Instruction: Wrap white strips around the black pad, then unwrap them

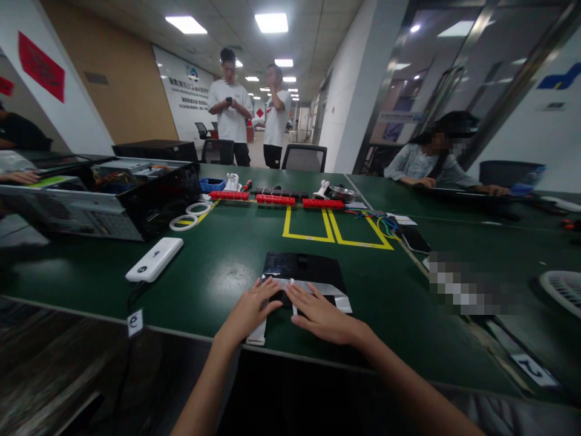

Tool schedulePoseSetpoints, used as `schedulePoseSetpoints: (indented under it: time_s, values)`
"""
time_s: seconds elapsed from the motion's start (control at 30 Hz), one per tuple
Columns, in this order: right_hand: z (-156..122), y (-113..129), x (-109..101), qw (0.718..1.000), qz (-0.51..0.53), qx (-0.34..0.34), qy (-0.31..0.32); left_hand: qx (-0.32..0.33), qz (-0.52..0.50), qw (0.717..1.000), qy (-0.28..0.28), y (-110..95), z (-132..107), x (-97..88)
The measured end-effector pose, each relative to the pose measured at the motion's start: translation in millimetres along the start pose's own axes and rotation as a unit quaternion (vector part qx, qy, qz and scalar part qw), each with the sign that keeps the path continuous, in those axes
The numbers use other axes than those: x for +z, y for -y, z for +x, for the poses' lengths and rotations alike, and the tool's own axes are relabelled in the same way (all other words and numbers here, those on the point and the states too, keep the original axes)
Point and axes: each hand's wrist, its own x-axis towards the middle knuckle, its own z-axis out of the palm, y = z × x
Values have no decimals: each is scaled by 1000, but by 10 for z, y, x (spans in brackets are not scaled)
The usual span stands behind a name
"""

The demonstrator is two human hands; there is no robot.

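A flat black panel (281,264), shiny on its far part, lies on the green table in front of me. A silvery strip (330,290) runs across it, and its right end sticks out past the panel. My left hand (254,303) rests with fingers stretched on the strip's left part. My right hand (315,312) lies flat over the middle, fingers spread. A narrow white strip (293,310) shows between the hands. Below my left hand, a pale flat band (257,334) reaches the table's near edge. The hands cover part of the panel.
A white power bank (155,259) with a cable lies left, near an open computer case (113,197). Tape rolls (184,223), red bins (275,198) and coloured wires (385,225) lie farther back. One person (436,157) sits at right; two stand behind the table.
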Motion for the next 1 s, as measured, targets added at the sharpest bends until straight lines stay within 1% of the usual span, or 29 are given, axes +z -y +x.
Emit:
schedulePoseSetpoints:
  time_s: [0.03, 0.07, 0.1, 0.17, 0.23, 0.3, 0.33, 0.4, 0.5, 0.6, 0.7, 0.77, 0.83, 1.0]
  values:
    - [-12, -13, -32, 999, 33, -1, -1, -14, -1, 1000, -27, -11, -17, -29]
    - [-24, -27, -63, 998, 67, 2, -15, -36, -1, 997, -64, -20, -36, -62]
    - [-36, -42, -92, 994, 97, 7, -42, -63, -1, 992, -107, -27, -55, -96]
    - [-50, -60, -146, 983, 135, 24, -126, -122, -1, 974, -191, -33, -89, -156]
    - [-35, -43, -196, 970, 132, 30, -202, -165, -5, 954, -250, -30, -113, -190]
    - [24, 23, -239, 968, 98, 16, -231, -183, -12, 944, -275, -21, -123, -198]
    - [73, 71, -255, 971, 71, 5, -228, -186, -15, 942, -279, -15, -124, -195]
    - [209, 177, -264, 979, -3, -17, -202, -192, -18, 940, -280, -3, -123, -184]
    - [476, 289, -192, 980, -115, -32, -159, -194, -19, 942, -274, 16, -119, -173]
    - [724, 281, -34, 976, -175, -31, -123, -198, -9, 942, -270, 29, -117, -178]
    - [847, 182, 117, 979, -186, -20, -81, -213, 6, 941, -262, 38, -115, -184]
    - [843, 103, 168, 981, -181, -21, -69, -222, 13, 940, -258, 45, -113, -182]
    - [785, 28, 170, 982, -174, -28, -66, -224, 14, 940, -255, 53, -112, -178]
    - [507, -191, 29, 989, -143, -22, -40, -232, 10, 941, -247, 45, -107, -179]
